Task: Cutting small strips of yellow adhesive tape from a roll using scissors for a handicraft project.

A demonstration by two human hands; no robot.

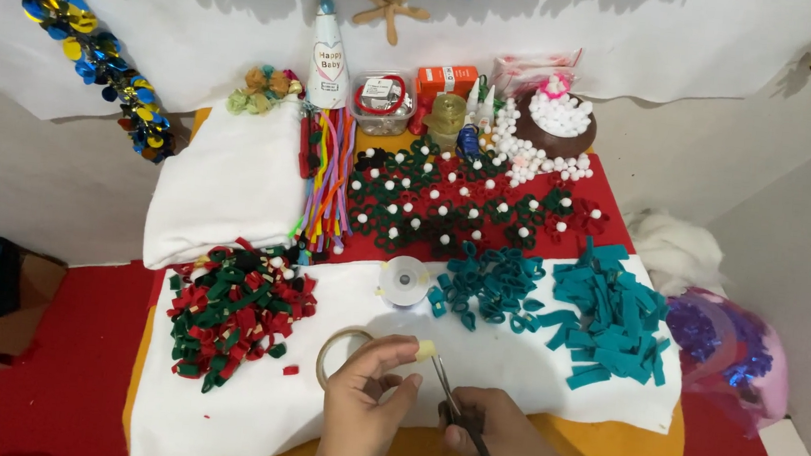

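Pinched between left hand [365, 399] fingertips, a small yellow piece [426, 350] sits near the desk's front edge. Right hand [495, 436] grips scissors [457, 414], blades angled up toward it. Tape roll [338, 350] lies just beside; red-green loops [237, 313] pile left.

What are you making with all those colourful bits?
A person sits at a craft table. The left hand pinches a small yellowish piece, and the right hand holds scissors pointing at it. A tape roll lies by the left hand, with red-and-green loops and teal strips piled around.
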